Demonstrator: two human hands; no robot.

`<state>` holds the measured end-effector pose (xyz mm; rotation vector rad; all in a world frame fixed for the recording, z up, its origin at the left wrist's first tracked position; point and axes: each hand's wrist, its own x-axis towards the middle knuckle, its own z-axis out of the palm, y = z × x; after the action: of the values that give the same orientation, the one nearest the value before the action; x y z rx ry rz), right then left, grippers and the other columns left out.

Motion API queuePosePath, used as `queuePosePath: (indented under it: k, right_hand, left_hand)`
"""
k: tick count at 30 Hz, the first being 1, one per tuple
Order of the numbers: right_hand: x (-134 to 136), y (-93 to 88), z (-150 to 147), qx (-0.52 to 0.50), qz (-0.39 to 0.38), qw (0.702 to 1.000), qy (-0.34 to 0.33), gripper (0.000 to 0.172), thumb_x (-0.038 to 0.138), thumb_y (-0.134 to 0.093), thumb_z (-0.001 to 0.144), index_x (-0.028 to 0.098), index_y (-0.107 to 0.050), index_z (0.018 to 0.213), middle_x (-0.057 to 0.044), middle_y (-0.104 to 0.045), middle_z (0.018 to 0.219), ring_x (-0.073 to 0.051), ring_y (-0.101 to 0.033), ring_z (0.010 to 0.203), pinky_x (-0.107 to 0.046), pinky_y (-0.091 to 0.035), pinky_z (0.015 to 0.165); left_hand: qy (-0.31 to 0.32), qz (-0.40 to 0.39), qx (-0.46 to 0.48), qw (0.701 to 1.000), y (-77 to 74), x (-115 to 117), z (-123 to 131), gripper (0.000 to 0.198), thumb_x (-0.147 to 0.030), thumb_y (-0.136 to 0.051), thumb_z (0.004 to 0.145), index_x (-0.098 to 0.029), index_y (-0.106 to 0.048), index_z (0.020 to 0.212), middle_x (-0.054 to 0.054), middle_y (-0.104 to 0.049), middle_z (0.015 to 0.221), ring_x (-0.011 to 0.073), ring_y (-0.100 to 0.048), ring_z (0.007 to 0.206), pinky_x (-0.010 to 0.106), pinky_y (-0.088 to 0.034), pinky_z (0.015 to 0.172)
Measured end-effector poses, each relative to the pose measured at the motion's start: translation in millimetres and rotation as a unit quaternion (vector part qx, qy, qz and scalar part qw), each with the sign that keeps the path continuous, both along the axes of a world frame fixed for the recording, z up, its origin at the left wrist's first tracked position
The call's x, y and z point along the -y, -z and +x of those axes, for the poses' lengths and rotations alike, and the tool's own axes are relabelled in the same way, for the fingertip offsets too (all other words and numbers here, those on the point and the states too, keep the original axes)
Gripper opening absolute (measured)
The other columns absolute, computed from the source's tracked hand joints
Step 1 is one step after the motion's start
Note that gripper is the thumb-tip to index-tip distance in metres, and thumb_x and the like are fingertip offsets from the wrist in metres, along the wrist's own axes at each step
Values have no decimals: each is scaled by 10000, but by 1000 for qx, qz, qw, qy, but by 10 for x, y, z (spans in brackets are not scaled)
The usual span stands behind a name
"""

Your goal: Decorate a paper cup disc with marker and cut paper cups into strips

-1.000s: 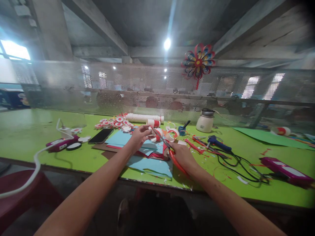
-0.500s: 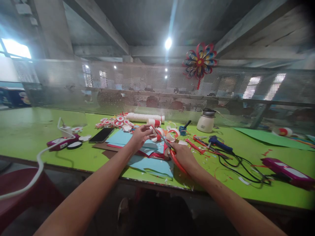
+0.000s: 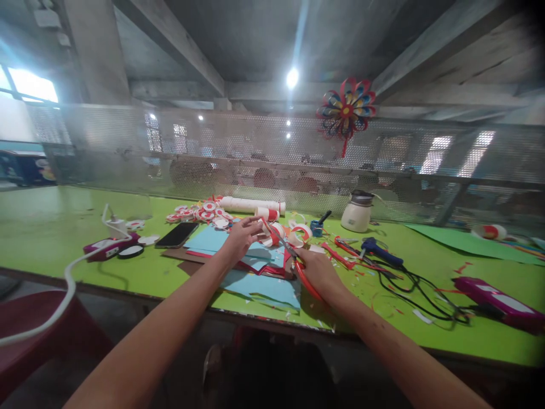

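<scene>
My right hand [image 3: 318, 271] is wrapped round the orange handles of a pair of scissors [image 3: 308, 284], whose blades point up and to the left. Near the blade tips, my left hand [image 3: 243, 240] pinches a small white piece of paper [image 3: 261, 222], partly hidden by the fingers. Light blue paper sheets [image 3: 259, 284] lie under both hands, with red and brown sheets beneath them. Just beyond the blades sit red-and-white tape rolls [image 3: 267, 214]. A heap of red-and-white discs [image 3: 206, 212] lies behind my left hand.
A phone [image 3: 176, 234] and a purple power strip [image 3: 111, 248] lie to the left. Toward the right are a blue glue gun [image 3: 381, 251], black cables and another purple strip [image 3: 498, 305]. A cream jug [image 3: 356, 213] stands before the mesh screen [image 3: 238, 165]. Scraps litter the green table.
The view has shifted very slightly. Both hands, the scissors and the small paper piece keep nearly the same positions.
</scene>
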<state>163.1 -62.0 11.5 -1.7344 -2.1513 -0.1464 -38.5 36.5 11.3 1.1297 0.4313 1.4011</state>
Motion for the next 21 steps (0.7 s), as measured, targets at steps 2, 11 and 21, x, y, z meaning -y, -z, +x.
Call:
queuePosePath:
  k: [2,11,21]
  right_hand:
    - [-10,9,0,-1,2,1000,-2,330,229,-500,889,198,-667,1172,-118,-730,1076,-254,-670,955,-294,-412,771]
    - [-29,45,18,-11,6,1000,-17,334,201,-492,891,192,-658,1181,-111,-715,1111,-241,-655,987,-287,-413,811]
    - [-21,20,9,-16,2,1000,-13,331,201,-494,880,196,-666,1163,-104,-725,1080,-245,-660,956,-291,-415,781]
  left_hand:
    - [-2,-1,3,1000,8,-9,-5,347,-184,-794,676,-104,-646,980,101,-717,850,221,-685,789,431,-530,788]
    - [10,-25,-6,1000,7,-5,18,296,-161,-813,637,-78,-686,892,128,-725,860,227,-693,776,431,-523,819]
    - [17,-21,0,1000,-16,40,26,311,-172,-833,611,-96,-699,881,97,-725,846,218,-687,797,414,-529,817]
